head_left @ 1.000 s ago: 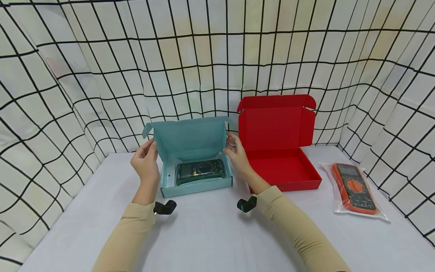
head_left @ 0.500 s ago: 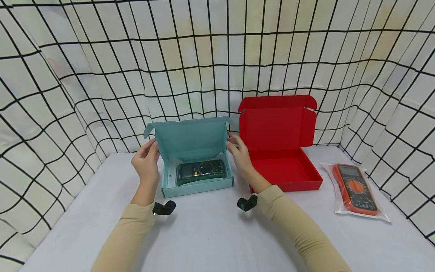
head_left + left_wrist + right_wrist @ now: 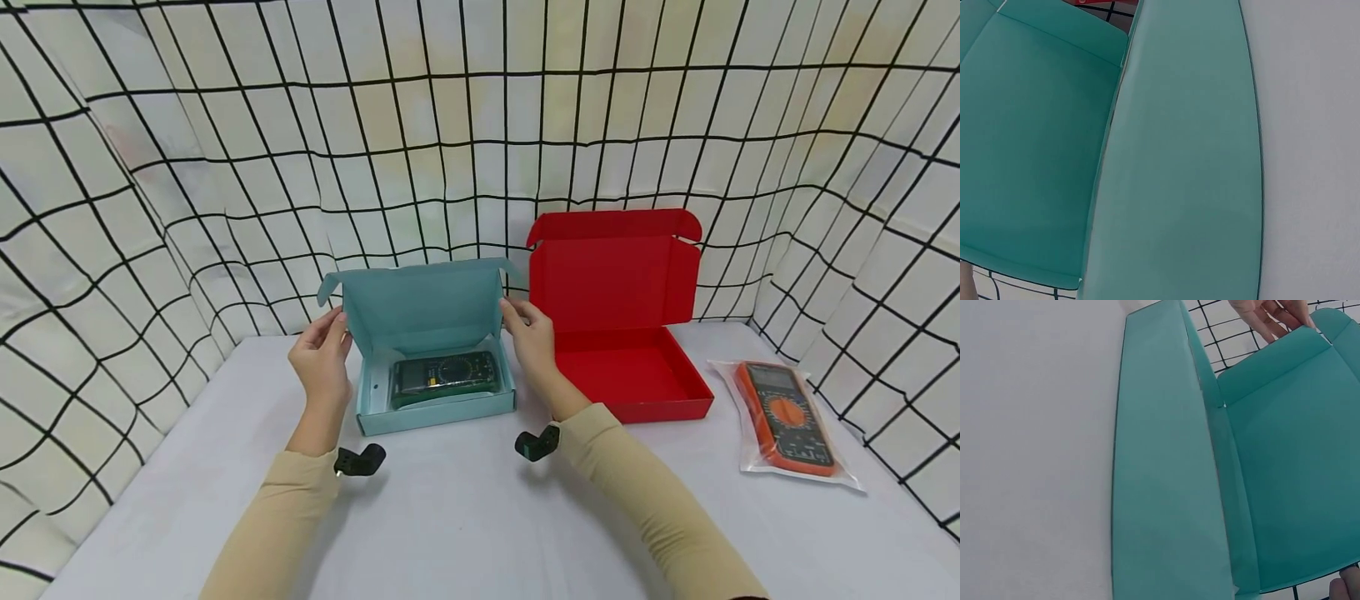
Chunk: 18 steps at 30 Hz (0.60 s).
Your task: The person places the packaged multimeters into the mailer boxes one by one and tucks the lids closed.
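A teal cardboard mailer box (image 3: pixel 442 414) stands on the table with its lid (image 3: pixel 423 300) raised. Inside lies a dark green multimeter (image 3: pixel 446 373) in clear plastic wrap. At the lid's left side, my left hand (image 3: pixel 321 358) pinches the side flap between thumb and fingers; the right wrist view shows this hand (image 3: pixel 1269 315) at the flap's edge. On the opposite side my right hand (image 3: pixel 534 337) pinches the lid's right edge with its thumb and curled fingers. Only a sliver of a hand (image 3: pixel 966 284) shows in the left wrist view, which the teal cardboard mostly fills.
A red mailer box (image 3: pixel 652 410) stands lid up just right of the teal one, close to my right hand. Farther right lies an orange multimeter (image 3: pixel 786 417) in a clear bag. A black-gridded white cloth (image 3: pixel 480 125) encloses the table's back and sides.
My right hand's fingers have drawn in and curled at the lid's right edge, and its wrist has shifted slightly left. The left hand, lid and multimeters stay put.
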### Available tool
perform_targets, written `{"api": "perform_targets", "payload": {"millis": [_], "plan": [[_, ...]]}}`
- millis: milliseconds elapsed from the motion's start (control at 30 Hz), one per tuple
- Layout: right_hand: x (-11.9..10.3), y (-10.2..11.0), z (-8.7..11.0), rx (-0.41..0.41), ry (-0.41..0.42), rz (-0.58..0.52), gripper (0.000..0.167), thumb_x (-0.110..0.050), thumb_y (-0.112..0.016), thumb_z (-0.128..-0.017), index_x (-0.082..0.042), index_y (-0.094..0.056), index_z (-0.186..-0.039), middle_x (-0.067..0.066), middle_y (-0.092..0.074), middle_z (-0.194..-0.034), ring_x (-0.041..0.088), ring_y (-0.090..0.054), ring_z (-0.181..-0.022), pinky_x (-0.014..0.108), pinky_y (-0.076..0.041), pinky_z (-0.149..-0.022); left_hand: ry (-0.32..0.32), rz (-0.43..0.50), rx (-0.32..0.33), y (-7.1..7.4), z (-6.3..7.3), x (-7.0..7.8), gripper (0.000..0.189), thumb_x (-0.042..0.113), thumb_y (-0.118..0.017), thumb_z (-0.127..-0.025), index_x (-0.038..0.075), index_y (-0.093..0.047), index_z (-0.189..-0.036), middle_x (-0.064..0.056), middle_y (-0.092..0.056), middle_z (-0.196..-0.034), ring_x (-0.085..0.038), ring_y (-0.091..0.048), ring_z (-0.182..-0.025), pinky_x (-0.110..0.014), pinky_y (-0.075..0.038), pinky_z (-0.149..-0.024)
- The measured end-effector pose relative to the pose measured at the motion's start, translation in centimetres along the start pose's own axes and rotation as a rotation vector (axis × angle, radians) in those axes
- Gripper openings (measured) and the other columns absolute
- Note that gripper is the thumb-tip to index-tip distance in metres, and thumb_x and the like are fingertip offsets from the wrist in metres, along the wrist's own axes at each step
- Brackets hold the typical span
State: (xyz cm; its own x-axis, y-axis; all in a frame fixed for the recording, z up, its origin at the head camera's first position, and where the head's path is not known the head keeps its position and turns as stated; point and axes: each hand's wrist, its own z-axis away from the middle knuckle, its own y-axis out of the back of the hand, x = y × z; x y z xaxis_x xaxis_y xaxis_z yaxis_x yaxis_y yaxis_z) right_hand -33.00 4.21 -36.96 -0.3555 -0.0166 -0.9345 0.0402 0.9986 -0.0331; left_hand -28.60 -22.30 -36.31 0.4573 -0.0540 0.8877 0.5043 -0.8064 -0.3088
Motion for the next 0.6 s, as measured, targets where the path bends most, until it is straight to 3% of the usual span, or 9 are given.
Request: {"api": "perform_targets", "payload": {"millis": [200, 600], "plan": [[-0.36, -0.34, -0.31, 0.083, -0.015, 0.095, 0.036, -0.027, -0.061, -0.105, 0.000, -0.070, -0.127, 0.015, -0.069, -0.124, 0.033, -0.066, -0.109, 0.042, -0.055, -0.096, 0.018, 0.004, -0.008, -0.07, -0.12, -0.03, 0.035, 0.015, -0.066, -0.101, -0.010, -0.065, -0.127, -0.001, -0.064, -0.103, -0.017, -0.064, -0.102, -0.038, -0.050, -0.100], [-0.02, -0.77, -0.19, 0.189, 0.018, 0.101, 0.032, -0.024, -0.066, -0.102, 0.001, -0.075, -0.120, 0.015, -0.074, -0.113, 0.031, -0.068, -0.103, 0.040, -0.057, -0.091, 0.053, 0.045, -0.026, -0.44, -0.97, -0.13, 0.032, 0.012, -0.065, -0.102, -0.009, -0.064, -0.126, -0.003, -0.062, -0.104, -0.018, -0.062, -0.105, -0.042, -0.048, -0.103]]}}
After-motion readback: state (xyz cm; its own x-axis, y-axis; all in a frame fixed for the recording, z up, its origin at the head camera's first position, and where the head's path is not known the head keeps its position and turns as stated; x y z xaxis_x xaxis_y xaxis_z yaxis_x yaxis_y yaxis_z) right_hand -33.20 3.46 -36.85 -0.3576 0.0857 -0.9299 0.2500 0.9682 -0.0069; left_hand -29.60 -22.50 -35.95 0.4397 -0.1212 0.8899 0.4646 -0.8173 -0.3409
